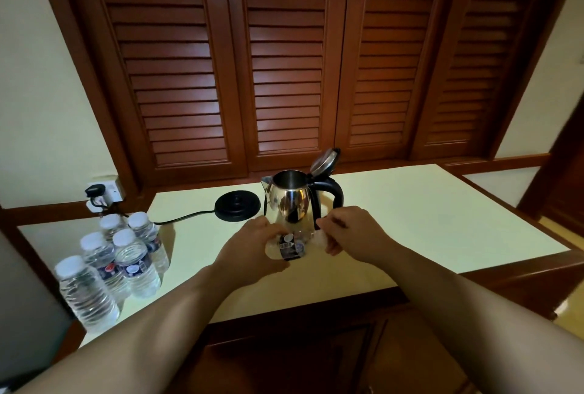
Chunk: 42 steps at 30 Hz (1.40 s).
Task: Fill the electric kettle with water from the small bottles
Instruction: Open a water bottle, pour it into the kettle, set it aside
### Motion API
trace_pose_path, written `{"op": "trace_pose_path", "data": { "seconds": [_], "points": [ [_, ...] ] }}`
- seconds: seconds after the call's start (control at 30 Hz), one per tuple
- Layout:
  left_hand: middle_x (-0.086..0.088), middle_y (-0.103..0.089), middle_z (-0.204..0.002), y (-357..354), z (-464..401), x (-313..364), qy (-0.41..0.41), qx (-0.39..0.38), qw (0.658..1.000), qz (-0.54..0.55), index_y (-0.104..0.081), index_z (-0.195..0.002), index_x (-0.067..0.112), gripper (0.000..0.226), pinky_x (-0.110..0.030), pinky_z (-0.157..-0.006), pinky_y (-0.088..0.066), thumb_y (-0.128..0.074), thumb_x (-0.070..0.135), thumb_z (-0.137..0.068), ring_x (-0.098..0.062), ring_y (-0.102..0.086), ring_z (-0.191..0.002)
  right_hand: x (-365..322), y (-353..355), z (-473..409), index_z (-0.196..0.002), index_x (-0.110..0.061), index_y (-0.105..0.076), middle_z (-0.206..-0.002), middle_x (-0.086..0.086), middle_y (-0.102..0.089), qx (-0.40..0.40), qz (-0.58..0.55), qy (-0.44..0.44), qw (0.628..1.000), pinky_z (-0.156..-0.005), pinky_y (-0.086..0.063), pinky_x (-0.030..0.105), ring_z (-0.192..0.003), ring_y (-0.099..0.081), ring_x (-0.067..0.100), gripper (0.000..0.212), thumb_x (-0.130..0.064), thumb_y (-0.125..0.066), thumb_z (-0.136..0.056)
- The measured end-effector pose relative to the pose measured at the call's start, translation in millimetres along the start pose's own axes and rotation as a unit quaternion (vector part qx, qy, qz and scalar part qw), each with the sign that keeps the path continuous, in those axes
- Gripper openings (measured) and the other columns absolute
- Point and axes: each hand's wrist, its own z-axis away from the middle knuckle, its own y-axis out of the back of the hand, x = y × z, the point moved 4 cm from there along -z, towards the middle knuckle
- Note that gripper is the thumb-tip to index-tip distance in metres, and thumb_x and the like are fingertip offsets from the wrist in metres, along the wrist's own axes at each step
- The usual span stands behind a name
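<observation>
The left hand (252, 248) gripped a small clear plastic bottle (289, 246) lying sideways just before the steel kettle (292, 204); its dark label was unreadable. The right hand (347, 231) pinched its white cap (319, 238). The kettle's lid (324, 161) stood open. Five ribbed, capped bottles (126, 261) stood left.

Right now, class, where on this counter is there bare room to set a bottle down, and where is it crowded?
Free: the counter right of the kettle, out to its right edge, and the front strip between the standing bottles and the left hand. Crowded: the left end, with five bottles, and the middle, where the base, kettle and both hands holding a bottle sit close.
</observation>
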Motion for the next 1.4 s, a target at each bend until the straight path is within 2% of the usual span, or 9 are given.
{"op": "trace_pose_path", "data": {
  "seconds": [0.13,0.27,0.43,0.53,0.63,0.77,0.97,1.17,1.4],
  "points": [
    [0.009,-0.056,-0.112,-6,-2,-3,0.006,-0.005,1.0,0.024,-0.062,-0.135,0.041,0.064,-0.031,-0.089,-0.048,-0.086,0.05,-0.077,-0.011,-0.052,-0.104,-1,3,6,-0.114,-0.02,-0.072,-0.097,-0.002,-0.07,-0.033,-0.011,0.022,0.999,-0.068,-0.06,0.025,-0.085,-0.072,0.014,0.029,-0.023,-0.081,-0.087],
    [0.008,-0.058,-0.112,-6,-6,-2,0.002,-0.007,0.999,0.032,-0.065,-0.132,0.04,0.059,-0.03,-0.087,-0.048,-0.086,0.047,-0.078,-0.011,-0.053,-0.104,1,1,6,-0.1,-0.016,-0.072,-0.088,0.0,-0.074,-0.023,0.023,-0.003,0.999,-0.077,-0.064,0.036,-0.077,-0.075,0.011,0.019,-0.033,-0.076,-0.092],
    [0.011,-0.056,-0.109,-11,-9,-2,-0.034,-0.013,0.997,0.064,-0.068,-0.127,0.037,0.052,-0.021,-0.078,-0.037,-0.088,0.041,-0.079,-0.006,-0.051,-0.096,-5,4,6,-0.098,-0.01,-0.069,-0.086,0.005,-0.073,-0.041,0.046,-0.028,0.998,-0.066,-0.062,0.026,-0.072,-0.074,0.013,0.032,-0.041,-0.072,-0.093],
    [0.015,-0.054,-0.107,-14,-12,-4,-0.037,-0.015,0.995,0.092,-0.068,-0.128,0.036,0.055,-0.012,-0.075,-0.034,-0.089,0.04,-0.078,0.005,-0.049,-0.091,-8,10,9,-0.102,-0.017,-0.071,-0.092,0.006,-0.072,-0.045,0.026,-0.008,0.999,-0.07,-0.064,0.038,-0.077,-0.074,0.02,0.023,-0.027,-0.083,-0.085],
    [0.025,-0.05,-0.106,-16,-13,6,-0.07,-0.014,0.993,0.093,-0.064,-0.135,0.037,0.06,-0.016,-0.08,-0.037,-0.088,0.039,-0.08,0.005,-0.049,-0.093,-7,15,12,-0.093,-0.014,-0.07,-0.079,0.005,-0.074,-0.034,0.052,-0.03,0.998,-0.073,-0.063,0.04,-0.069,-0.074,0.017,0.022,-0.033,-0.079,-0.089],
    [0.016,-0.053,-0.118,-28,-17,16,-0.085,0.003,0.993,0.084,-0.064,-0.138,0.035,0.061,-0.016,-0.085,-0.035,-0.086,0.043,-0.081,-0.003,-0.046,-0.107,-3,20,22,-0.078,-0.014,-0.062,-0.069,0.008,-0.071,-0.001,0.104,-0.049,0.993,-0.058,-0.057,0.034,-0.058,-0.071,0.02,0.035,-0.044,-0.07,-0.094],
    [0.013,-0.053,-0.113,-52,-29,45,-0.072,0.02,0.99,0.118,-0.066,-0.135,0.033,0.064,-0.025,-0.086,-0.041,-0.088,0.05,-0.077,-0.006,-0.049,-0.103,26,45,39,-0.106,-0.02,-0.073,-0.086,0.002,-0.071,0.061,0.04,-0.067,0.995,-0.056,-0.062,0.036,-0.069,-0.071,0.016,0.03,-0.041,-0.081,-0.086],
    [0.013,-0.057,-0.11,-82,-50,93,-0.046,0.02,0.988,0.146,-0.058,-0.141,0.031,0.078,-0.023,-0.081,-0.046,-0.088,0.055,-0.074,-0.003,-0.056,-0.095,62,89,52,-0.102,-0.021,-0.073,-0.093,-0.004,-0.072,0.09,0.014,-0.05,0.995,-0.06,-0.061,0.029,-0.078,-0.069,0.013,0.026,-0.044,-0.075,-0.09],
    [0.008,-0.064,-0.128,-146,-104,175,-0.033,-0.013,0.99,0.139,-0.052,-0.145,0.029,0.078,-0.029,-0.099,-0.052,-0.087,0.049,-0.078,-0.005,-0.06,-0.114,136,179,70,-0.1,-0.021,-0.068,-0.09,-0.004,-0.072,0.123,0.027,-0.07,0.99,-0.063,-0.061,0.029,-0.074,-0.071,0.014,0.028,-0.046,-0.074,-0.089]
  ]
}}
